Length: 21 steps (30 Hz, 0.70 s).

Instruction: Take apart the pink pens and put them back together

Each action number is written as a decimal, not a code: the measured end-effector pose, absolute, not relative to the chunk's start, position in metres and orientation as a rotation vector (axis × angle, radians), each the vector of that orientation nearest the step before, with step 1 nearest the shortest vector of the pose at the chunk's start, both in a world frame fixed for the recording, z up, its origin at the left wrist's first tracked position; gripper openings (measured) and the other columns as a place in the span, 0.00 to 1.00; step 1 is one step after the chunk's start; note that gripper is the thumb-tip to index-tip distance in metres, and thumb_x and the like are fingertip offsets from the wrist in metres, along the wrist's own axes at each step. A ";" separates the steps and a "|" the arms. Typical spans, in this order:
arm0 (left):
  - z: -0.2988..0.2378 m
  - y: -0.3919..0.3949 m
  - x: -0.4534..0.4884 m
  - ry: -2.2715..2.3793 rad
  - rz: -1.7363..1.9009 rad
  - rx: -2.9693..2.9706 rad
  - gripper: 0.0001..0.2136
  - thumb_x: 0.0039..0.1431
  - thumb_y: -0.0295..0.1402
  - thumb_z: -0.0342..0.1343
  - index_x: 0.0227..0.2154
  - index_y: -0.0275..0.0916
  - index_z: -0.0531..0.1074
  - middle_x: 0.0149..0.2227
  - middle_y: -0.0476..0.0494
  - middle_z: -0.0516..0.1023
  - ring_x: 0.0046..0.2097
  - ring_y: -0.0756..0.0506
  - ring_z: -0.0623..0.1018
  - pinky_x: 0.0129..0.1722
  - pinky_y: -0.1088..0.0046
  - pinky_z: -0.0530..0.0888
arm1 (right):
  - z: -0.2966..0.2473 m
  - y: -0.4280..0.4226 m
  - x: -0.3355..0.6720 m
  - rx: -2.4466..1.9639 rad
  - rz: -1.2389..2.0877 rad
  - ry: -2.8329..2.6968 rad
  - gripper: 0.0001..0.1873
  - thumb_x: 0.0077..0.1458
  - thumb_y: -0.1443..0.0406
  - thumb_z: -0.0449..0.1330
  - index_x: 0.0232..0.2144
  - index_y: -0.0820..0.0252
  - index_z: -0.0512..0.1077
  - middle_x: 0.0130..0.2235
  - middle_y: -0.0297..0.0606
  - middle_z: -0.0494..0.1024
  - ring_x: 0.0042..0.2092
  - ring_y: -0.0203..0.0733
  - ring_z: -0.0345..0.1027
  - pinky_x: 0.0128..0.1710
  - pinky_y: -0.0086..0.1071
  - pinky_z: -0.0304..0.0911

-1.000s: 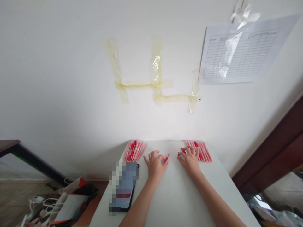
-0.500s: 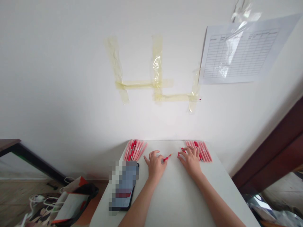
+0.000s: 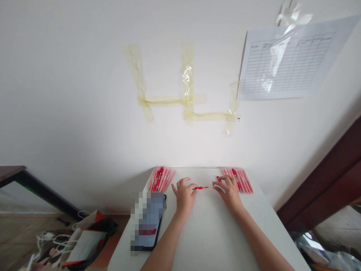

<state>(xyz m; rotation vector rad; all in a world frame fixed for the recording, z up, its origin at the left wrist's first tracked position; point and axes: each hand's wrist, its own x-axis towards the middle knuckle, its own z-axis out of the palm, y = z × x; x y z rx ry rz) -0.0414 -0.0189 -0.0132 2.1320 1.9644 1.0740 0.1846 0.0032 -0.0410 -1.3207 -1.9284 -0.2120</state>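
My left hand (image 3: pixel 185 194) pinches a thin red pen part (image 3: pixel 201 187) between thumb and fingertips. Its narrow, yellowish-red end points right, toward my other hand. Closed at the fingertips, my right hand (image 3: pixel 228 191) grips a small red pen piece (image 3: pixel 213 184), mostly covered by the fingers. Just behind those fingers shows the end of another red pen piece (image 3: pixel 218 178); the rest is hidden. A gap separates the two held parts. Pink pens with a few red ones among them form a left bunch (image 3: pixel 163 180) and a right row (image 3: pixel 244 181) at the table's back corners.
A phone (image 3: pixel 148 222), its screen blurred, lies along the left edge of the white table (image 3: pixel 214 241). The wall with yellowed tape (image 3: pixel 187 82) and a taped paper form (image 3: pixel 287 64) rises behind. Bags and cables (image 3: pixel 81 244) are on the floor at left.
The pen part in my left hand has swung from slanting upward to nearly level, its tip now farther right. My right hand has shifted slightly, with the small red piece still at its fingertips.
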 end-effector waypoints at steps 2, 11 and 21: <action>-0.014 -0.018 -0.042 1.962 1.066 2.128 0.06 0.54 0.32 0.65 0.34 0.51 0.81 0.55 0.46 0.72 0.60 0.38 0.67 0.64 0.31 0.47 | -0.040 0.002 0.183 -1.312 -0.208 -1.932 0.10 0.64 0.57 0.58 0.42 0.45 0.79 0.48 0.40 0.75 0.54 0.53 0.61 0.55 0.52 0.59; -0.013 -0.018 -0.041 1.980 1.051 2.119 0.07 0.54 0.32 0.65 0.35 0.52 0.81 0.55 0.46 0.72 0.60 0.38 0.67 0.65 0.32 0.48 | -0.036 -0.001 0.179 -1.322 -0.201 -1.945 0.09 0.63 0.58 0.58 0.39 0.45 0.80 0.47 0.39 0.76 0.55 0.53 0.61 0.56 0.52 0.58; -0.010 -0.016 -0.046 2.054 1.066 2.024 0.06 0.55 0.31 0.64 0.34 0.51 0.81 0.54 0.47 0.73 0.59 0.37 0.67 0.64 0.33 0.48 | -0.042 0.007 0.193 -1.346 -0.201 -1.835 0.11 0.64 0.56 0.57 0.39 0.45 0.80 0.46 0.41 0.75 0.53 0.53 0.60 0.53 0.52 0.59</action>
